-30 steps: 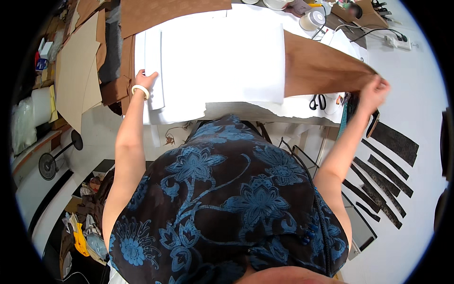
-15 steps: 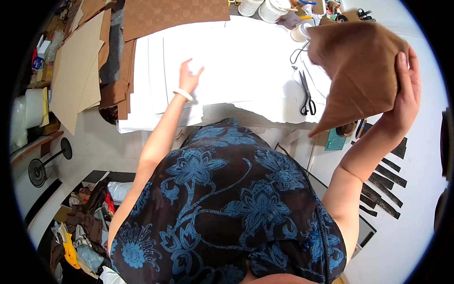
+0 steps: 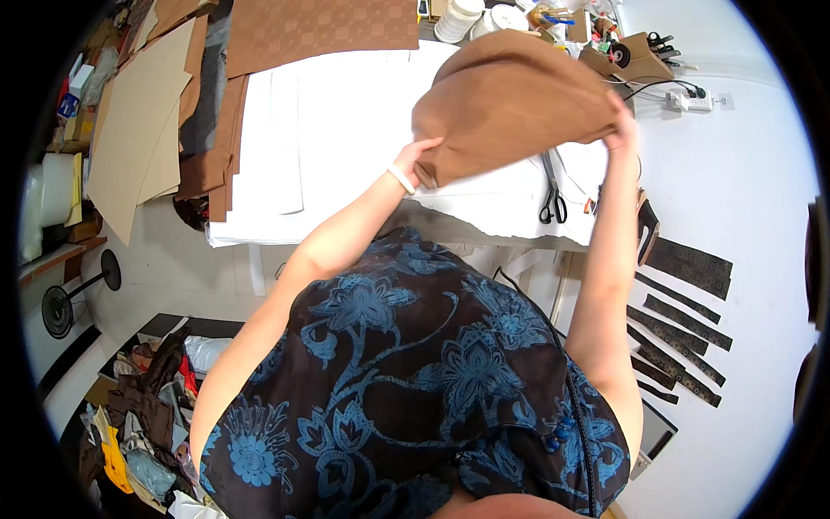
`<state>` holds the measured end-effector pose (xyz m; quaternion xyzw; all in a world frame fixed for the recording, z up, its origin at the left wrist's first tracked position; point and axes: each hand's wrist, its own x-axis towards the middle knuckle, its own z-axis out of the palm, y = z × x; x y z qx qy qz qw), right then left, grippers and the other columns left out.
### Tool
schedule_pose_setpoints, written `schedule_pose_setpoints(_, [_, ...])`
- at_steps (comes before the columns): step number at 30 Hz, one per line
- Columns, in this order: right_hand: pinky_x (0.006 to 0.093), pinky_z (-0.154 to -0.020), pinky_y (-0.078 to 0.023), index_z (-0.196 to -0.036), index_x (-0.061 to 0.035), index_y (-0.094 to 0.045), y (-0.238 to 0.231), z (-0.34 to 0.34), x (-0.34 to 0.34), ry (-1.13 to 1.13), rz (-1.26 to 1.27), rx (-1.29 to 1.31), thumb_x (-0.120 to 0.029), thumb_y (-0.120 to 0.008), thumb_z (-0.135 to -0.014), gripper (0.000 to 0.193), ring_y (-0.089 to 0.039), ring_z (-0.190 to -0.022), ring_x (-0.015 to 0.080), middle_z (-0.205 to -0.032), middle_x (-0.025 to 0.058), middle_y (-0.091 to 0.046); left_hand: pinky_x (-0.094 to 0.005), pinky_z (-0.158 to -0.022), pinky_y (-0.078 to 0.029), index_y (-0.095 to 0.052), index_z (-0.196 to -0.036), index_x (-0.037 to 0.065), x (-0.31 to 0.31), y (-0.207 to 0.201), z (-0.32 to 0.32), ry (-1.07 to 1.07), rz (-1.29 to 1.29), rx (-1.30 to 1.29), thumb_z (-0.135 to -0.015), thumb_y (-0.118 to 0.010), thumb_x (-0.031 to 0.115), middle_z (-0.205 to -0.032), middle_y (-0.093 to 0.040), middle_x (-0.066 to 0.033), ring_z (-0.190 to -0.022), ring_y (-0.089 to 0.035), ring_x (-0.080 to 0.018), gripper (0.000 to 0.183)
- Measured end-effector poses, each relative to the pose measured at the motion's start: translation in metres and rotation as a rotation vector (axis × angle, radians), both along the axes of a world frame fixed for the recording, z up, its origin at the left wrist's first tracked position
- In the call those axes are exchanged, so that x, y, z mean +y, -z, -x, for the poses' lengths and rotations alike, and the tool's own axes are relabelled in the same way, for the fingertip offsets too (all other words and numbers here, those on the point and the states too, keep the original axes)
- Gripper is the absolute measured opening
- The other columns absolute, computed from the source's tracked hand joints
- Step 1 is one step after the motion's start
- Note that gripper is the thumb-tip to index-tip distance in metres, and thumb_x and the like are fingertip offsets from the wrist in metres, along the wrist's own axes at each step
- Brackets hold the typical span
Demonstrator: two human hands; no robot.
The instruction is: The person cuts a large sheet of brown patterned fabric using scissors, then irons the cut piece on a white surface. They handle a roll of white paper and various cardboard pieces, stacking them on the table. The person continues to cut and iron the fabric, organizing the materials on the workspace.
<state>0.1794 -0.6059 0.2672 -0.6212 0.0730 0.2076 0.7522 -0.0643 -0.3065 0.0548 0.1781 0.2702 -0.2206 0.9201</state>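
Observation:
A soft brown sheet of leather or cloth [image 3: 510, 108] is spread between my two hands above the table, bulging and slightly blurred. My left hand [image 3: 418, 162] pinches its near left corner, thumb on top. At the sheet's right end my right hand [image 3: 619, 125] is closed on the edge; some of its fingers are hidden behind the material. Below the sheet lies white paper [image 3: 346, 130], which covers much of the tabletop. Black-handled scissors [image 3: 553, 195] rest on the paper, their blades partly under the sheet's near edge.
A patterned brown sheet [image 3: 324, 30] lies at the back left, with beige card pieces [image 3: 143, 112] further left. White tubs [image 3: 458, 19] and a cardboard box of tools [image 3: 644, 56] stand along the back. Dark strips [image 3: 679, 333] hang at the right.
My right hand has swung the brown sheet leftward from the right side to over the paper. My left hand, previously empty and open, has moved right and taken hold of its corner.

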Motion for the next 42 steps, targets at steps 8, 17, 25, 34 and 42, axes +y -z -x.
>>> schedule_pose_setpoints(8, [0.0273, -0.060, -0.049, -0.095, -0.0008, -0.071, 0.154, 0.086, -0.008, -0.360, 0.669, 0.377, -0.030, -0.074, -0.086, 0.031, -0.063, -0.070, 0.0142, -0.084, 0.0064, -0.069, -0.0385, -0.088, -0.054, -0.055, -0.124, -0.005, 0.069, -0.020, 0.094, -0.247, -0.431, 0.076, -0.089, -0.068, 0.014, -0.116, -0.065, -0.0155, -0.102, -0.065, -0.0250, 0.042])
schedule_pose_setpoints(17, [0.0276, -0.075, -0.047, -0.117, -0.0087, -0.059, 0.172, 0.113, -0.023, -0.323, 0.393, 0.178, -0.031, -0.063, -0.095, 0.031, -0.056, -0.086, 0.0110, -0.102, 0.0044, -0.063, -0.0381, -0.092, -0.053, -0.060, -0.115, -0.001, 0.121, -0.022, 0.129, -0.313, -0.270, 0.127, -0.095, -0.059, 0.018, -0.113, -0.066, -0.0143, -0.104, -0.064, -0.0248, 0.027])
schedule_pose_setpoints(25, [0.0326, -0.080, -0.052, -0.116, -0.0034, -0.059, 0.064, -0.019, 0.064, -0.119, 0.227, -0.126, -0.022, -0.062, -0.092, 0.030, -0.063, -0.092, 0.0191, -0.104, 0.0078, -0.066, -0.0436, -0.104, -0.044, -0.055, -0.123, -0.002, 0.198, -0.147, 0.003, -0.578, -0.482, 0.090, -0.091, -0.067, 0.021, -0.122, -0.061, -0.0150, -0.114, -0.057, -0.0286, 0.041])
schedule_pose_setpoints(34, [0.0379, -0.090, -0.054, -0.118, -0.0023, -0.059, 0.032, -0.015, 0.089, -0.169, 0.219, 0.089, -0.027, -0.068, -0.088, 0.040, -0.065, -0.103, 0.0238, -0.115, 0.0127, -0.066, -0.0435, -0.097, -0.050, -0.057, -0.124, 0.000, 0.213, -0.136, 0.019, -0.547, -0.423, 0.009, -0.092, -0.065, 0.022, -0.126, -0.060, -0.0144, -0.114, -0.059, -0.0295, 0.040])
schedule_pose_setpoints(42, [0.0313, -0.076, -0.057, -0.102, -0.0038, -0.065, 0.226, 0.042, 0.033, -0.253, 0.259, 0.395, -0.028, -0.068, -0.091, 0.027, -0.067, -0.086, 0.0178, -0.096, 0.0071, -0.068, -0.0401, -0.083, -0.056, -0.060, -0.117, 0.004, 0.158, 0.036, 0.076, -0.255, -0.499, 0.221, -0.096, -0.055, 0.023, -0.107, -0.068, -0.0112, -0.093, -0.066, -0.0232, 0.029])
